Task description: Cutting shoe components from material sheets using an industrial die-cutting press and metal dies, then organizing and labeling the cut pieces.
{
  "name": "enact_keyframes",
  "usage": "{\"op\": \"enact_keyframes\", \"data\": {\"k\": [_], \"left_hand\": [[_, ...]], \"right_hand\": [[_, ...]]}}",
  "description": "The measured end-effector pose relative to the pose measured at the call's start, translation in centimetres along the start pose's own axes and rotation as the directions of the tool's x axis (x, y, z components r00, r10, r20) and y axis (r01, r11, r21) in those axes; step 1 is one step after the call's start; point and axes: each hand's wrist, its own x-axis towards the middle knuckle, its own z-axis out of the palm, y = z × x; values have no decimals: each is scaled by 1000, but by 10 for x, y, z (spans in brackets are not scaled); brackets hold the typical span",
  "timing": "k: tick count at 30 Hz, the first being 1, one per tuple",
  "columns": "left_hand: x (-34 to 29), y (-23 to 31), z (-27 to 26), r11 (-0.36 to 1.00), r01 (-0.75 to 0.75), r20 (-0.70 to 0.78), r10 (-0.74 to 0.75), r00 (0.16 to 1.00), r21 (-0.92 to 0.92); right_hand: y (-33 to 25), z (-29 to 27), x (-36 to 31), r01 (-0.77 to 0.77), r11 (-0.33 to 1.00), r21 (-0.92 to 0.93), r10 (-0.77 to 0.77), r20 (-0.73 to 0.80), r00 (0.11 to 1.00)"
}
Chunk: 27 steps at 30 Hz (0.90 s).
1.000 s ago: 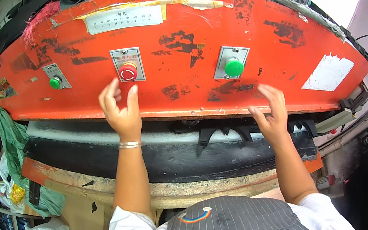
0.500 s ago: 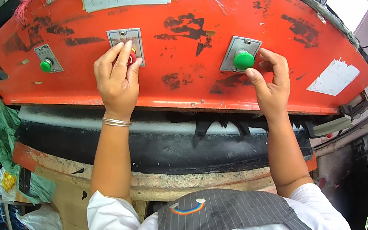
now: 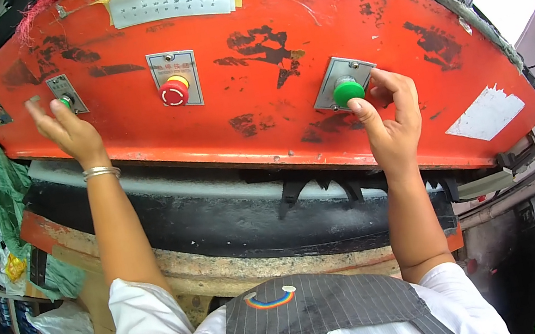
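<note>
A red machine panel (image 3: 122, 114) spans the view in front of me. My left hand (image 3: 71, 130) is at the small green push button (image 3: 66, 102) on the left, its fingers apart and partly covering that button. In the middle a red emergency stop button (image 3: 173, 92) with a yellow collar sits on a metal plate, with no hand on it. On the right my right hand (image 3: 393, 117) is beside the large green mushroom button (image 3: 348, 92). Its thumb is at the button's lower edge and its curled fingers are to the right; nothing is held.
Below the panel lies a black padded bed (image 3: 219, 218) with a worn wooden edge (image 3: 220, 265) nearer me. Green cloth (image 3: 8, 191) hangs at the left above plastic bags (image 3: 64, 331). A paper sheet (image 3: 174, 3) is taped along the panel's top.
My left hand has let go of the red emergency stop button and moved left to the small green button. My right hand stays beside the large green button.
</note>
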Motion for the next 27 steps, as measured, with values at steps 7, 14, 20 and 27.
{"op": "enact_keyframes", "data": {"k": [7,14,20,27], "left_hand": [[14,-33,-8,974,10,221,-61,973,226],[-102,43,-94,942,253,524,-333,784,220],[-217,142,-117,983,181,905,-68,420,-11],[-233,178,-82,980,124,973,128,192,-153]], "right_hand": [[-1,9,-1,-82,997,7,82,26,996],[-3,-26,-114,-232,972,-35,228,373,899],[-1,-66,-200,-241,958,-154,273,743,610],[-14,-57,-192,-116,948,-297,307,753,583]]}}
